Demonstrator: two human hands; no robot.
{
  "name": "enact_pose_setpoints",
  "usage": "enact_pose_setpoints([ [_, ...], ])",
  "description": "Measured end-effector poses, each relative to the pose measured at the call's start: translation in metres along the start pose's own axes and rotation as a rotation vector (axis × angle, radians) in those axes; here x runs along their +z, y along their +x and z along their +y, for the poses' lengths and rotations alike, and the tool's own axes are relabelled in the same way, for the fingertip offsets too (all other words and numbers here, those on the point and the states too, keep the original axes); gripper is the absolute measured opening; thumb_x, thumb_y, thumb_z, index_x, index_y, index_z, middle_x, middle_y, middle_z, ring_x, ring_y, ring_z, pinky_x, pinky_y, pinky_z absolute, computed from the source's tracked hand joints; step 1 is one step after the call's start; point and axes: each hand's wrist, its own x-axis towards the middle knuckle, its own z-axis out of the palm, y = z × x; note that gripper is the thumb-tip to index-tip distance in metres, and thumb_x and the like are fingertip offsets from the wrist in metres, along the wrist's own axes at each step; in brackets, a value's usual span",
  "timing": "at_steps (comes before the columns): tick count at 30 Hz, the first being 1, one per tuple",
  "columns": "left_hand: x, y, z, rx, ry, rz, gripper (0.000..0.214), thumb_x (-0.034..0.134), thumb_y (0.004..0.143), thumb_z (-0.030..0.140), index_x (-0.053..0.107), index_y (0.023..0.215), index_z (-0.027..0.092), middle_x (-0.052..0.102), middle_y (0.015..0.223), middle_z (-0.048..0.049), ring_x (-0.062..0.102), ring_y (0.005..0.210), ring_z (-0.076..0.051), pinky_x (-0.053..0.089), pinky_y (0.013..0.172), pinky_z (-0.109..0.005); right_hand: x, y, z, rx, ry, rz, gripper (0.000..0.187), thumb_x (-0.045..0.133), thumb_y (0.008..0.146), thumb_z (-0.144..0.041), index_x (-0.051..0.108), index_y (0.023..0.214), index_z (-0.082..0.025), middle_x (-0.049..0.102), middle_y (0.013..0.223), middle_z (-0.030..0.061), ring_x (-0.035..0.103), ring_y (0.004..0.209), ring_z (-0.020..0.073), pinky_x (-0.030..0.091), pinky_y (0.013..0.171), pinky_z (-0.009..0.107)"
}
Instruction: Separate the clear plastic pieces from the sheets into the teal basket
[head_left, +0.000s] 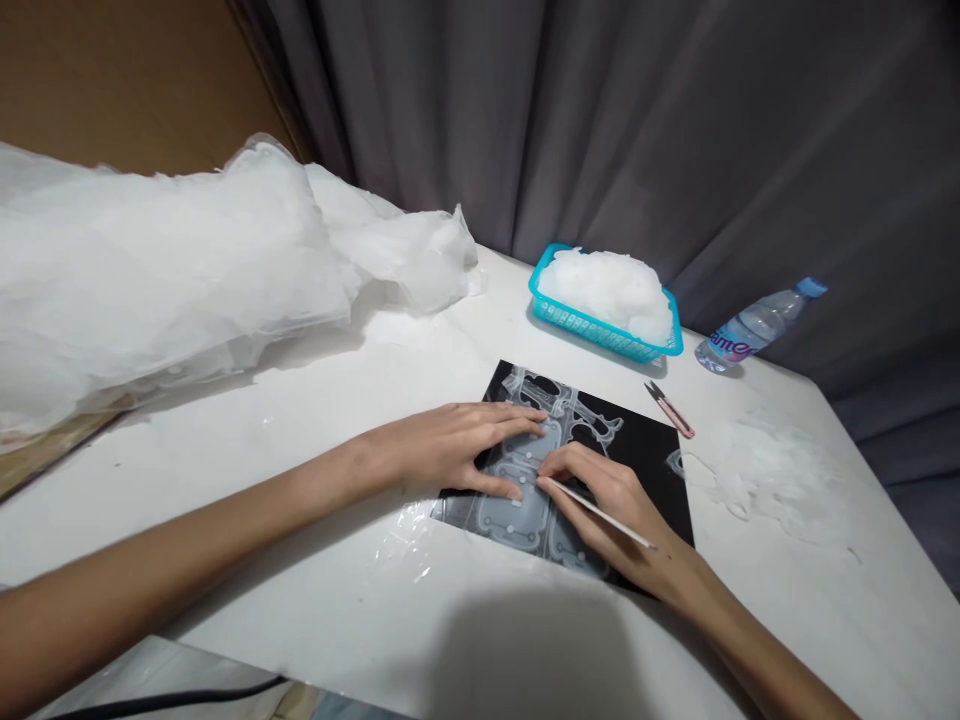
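Black rectangular board [645,430], lower centre, margins of smooth white tabletop [315,600] running left and below. Upon it, translucent sheet [514,510] of rounded panels, left hand [457,440] flat across, grip spread apart; right hand [611,490], centre right, grip clamped on slim white stick [600,512].

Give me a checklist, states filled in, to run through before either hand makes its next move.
1. Left hand resting on the translucent grey plastic sheet with rounded outlines: ok.
2. Right hand gripping the thin white stick: ok.
3. Stick's working tip touching the plastic: cannot tell, fingers hide it.
4. Small pink-handled snips with dark blades closed: not ok, blades stand apart.
5. Clear plastic bottle with blue cap capped: ok.
6. Teal plastic basket of white fluff clear of the black rectangular mat: ok.
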Motion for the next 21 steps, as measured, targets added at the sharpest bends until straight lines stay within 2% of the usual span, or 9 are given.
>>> enact_pose_setpoints([
  [6,0.000,-0.001,-0.001,0.002,0.036,-0.012,0.080,0.061,0.096,0.067,0.039,0.162,0.027,0.039,0.169,-0.0079,0.042,0.152,-0.033,0.037,0.122,-0.041,0.006,0.006,0.002,-0.080,-0.059,0.009,0.008,0.052,0.108,-0.022,0.060,0.105,-0.022,0.068,0.101,0.0037,0.067,0.094,0.0174,0.054,0.088,0.030],
  [11,0.004,-0.003,-0.007,0.028,0.059,0.032,0.080,0.062,0.095,0.068,0.039,0.162,0.030,0.043,0.167,-0.0071,0.044,0.151,-0.033,0.036,0.122,-0.043,0.023,0.003,0.014,-0.272,-0.435,0.065,0.012,0.050,0.107,-0.016,0.062,0.106,-0.018,0.069,0.101,0.0081,0.066,0.093,0.0227,0.056,0.081,0.034],
  [14,0.004,-0.004,-0.008,0.029,0.076,0.025,0.078,0.062,0.096,0.067,0.040,0.161,0.030,0.043,0.167,-0.0075,0.044,0.150,-0.034,0.034,0.123,-0.046,0.035,0.001,0.022,-0.291,-0.591,0.067,0.022,0.050,0.105,-0.013,0.062,0.124,-0.015,0.068,0.114,0.0128,0.066,0.102,0.0255,0.057,0.085,0.036],
  [17,0.002,-0.004,-0.005,0.045,0.060,0.037,0.075,0.062,0.097,0.064,0.040,0.159,0.029,0.040,0.168,-0.0102,0.044,0.150,-0.033,0.036,0.121,-0.046,0.039,0.002,0.024,-0.256,-0.644,0.097,0.036,0.052,0.106,-0.018,0.054,0.141,-0.012,0.066,0.121,0.0163,0.065,0.107,0.0276,0.059,0.087,0.038],
  [19,0.001,-0.004,-0.002,0.002,0.045,0.119,0.079,0.067,0.092,0.066,0.044,0.154,0.024,0.043,0.163,-0.0157,0.047,0.145,-0.035,0.041,0.117,-0.046,0.037,0.004,0.021,-0.237,-0.637,0.109,0.037,0.051,0.106,-0.020,0.055,0.142,-0.013,0.067,0.118,0.0158,0.065,0.106,0.0283,0.060,0.085,0.039],
  [21,0.004,-0.003,0.001,-0.138,0.016,0.258,0.078,0.071,0.086,0.070,0.053,0.139,0.016,0.055,0.145,-0.0197,0.057,0.130,-0.036,0.048,0.106,-0.047,0.032,0.007,0.017,-0.230,-0.604,0.148,0.034,0.050,0.107,-0.019,0.057,0.139,-0.012,0.068,0.114,0.0152,0.065,0.103,0.0281,0.061,0.084,0.040],
])
